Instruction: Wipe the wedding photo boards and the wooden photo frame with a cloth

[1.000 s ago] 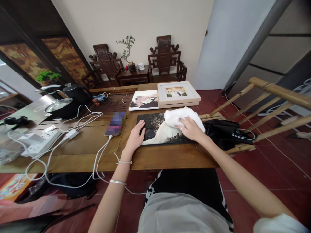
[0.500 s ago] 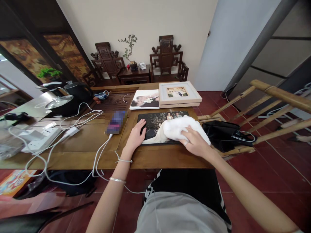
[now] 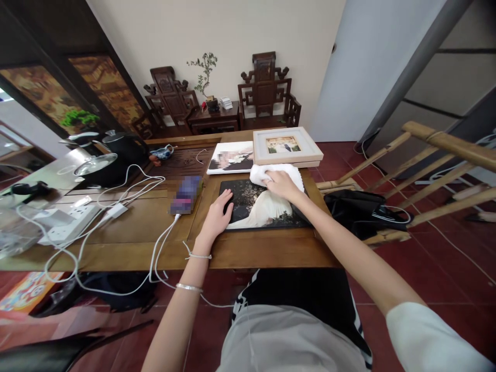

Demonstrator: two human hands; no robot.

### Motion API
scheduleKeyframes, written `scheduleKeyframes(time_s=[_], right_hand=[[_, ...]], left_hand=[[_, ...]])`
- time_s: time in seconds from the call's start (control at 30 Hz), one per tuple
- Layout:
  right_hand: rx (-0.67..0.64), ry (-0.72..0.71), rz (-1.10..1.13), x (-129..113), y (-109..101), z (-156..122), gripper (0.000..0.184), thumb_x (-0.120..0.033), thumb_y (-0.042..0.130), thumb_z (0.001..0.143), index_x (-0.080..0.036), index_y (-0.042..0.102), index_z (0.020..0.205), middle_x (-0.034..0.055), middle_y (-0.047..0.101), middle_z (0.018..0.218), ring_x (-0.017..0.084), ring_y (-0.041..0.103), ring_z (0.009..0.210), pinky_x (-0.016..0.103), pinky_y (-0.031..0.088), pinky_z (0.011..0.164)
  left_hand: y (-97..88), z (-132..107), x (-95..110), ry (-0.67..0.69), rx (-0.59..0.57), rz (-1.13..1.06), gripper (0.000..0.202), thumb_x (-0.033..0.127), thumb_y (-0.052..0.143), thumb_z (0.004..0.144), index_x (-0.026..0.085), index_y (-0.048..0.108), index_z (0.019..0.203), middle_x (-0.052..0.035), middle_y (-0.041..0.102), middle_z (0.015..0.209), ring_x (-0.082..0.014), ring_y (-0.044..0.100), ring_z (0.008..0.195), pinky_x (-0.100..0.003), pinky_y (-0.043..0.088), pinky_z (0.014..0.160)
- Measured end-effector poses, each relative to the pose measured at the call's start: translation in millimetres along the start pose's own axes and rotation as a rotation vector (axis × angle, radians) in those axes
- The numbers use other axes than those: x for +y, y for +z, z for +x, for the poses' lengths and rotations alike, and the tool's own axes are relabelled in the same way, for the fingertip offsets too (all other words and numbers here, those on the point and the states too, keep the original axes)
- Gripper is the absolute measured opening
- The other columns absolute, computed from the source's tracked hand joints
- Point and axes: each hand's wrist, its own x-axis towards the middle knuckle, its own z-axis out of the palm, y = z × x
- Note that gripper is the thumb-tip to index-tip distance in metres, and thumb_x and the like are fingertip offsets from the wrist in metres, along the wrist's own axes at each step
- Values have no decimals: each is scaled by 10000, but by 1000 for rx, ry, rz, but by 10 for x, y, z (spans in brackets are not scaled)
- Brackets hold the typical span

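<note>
A dark wedding photo panel (image 3: 267,211) lies flat on the wooden table in front of me. My left hand (image 3: 220,211) rests on its left edge, fingers spread. With my right hand (image 3: 279,185) I press a white fluffy cloth (image 3: 295,174) onto the panel's far right part, the fingers closed on it. The cloth hides the panel's upper right area. Just beyond are a white photo print (image 3: 231,157) and a cream picture frame (image 3: 310,147) with a small photo inside.
A phone (image 3: 185,195) on a white cable lies left of the panel. Farther left are a power strip (image 3: 72,225), tangled cables, a glass-lidded pot (image 3: 95,164) and a black kettle (image 3: 124,147). A bamboo chair (image 3: 445,150) with a black bag (image 3: 352,212) stands at the right.
My right hand has slid the cloth away from me and slightly left, from the panel's near right to its far edge. The left hand has stayed in place.
</note>
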Motion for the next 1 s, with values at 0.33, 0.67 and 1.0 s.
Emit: scheduleKeyframes(time_s=[0.33,0.67,1.0], right_hand=[[-36,-199,78,-484,128,-1496,255,-141,498,811,-205,684,974,165,637,1279,323,456,1318,664,175,1130],[-94,-195,12,-447,105,-789,254,-230,467,893,-179,690,1003,131,709,1020,296,610,1018,519,332,1057],[-52,-130,-42,-408,214,166,336,-241,418,905,-164,695,1080,136,712,1120,313,611,1052,429,396,950]], left_hand=[[36,-12,18,-10,5,-33,411,280,442,940,143,603,1293,-140,536,1453,-275,454,1393,-486,337,1186],[33,-6,10,-7,-5,-36,419,285,442,941,136,591,1303,-145,532,1456,-273,448,1398,-485,339,1184],[1,-2,-2,-7,-28,-33,421,298,439,946,146,593,1306,-134,532,1458,-273,446,1398,-479,342,1184]])
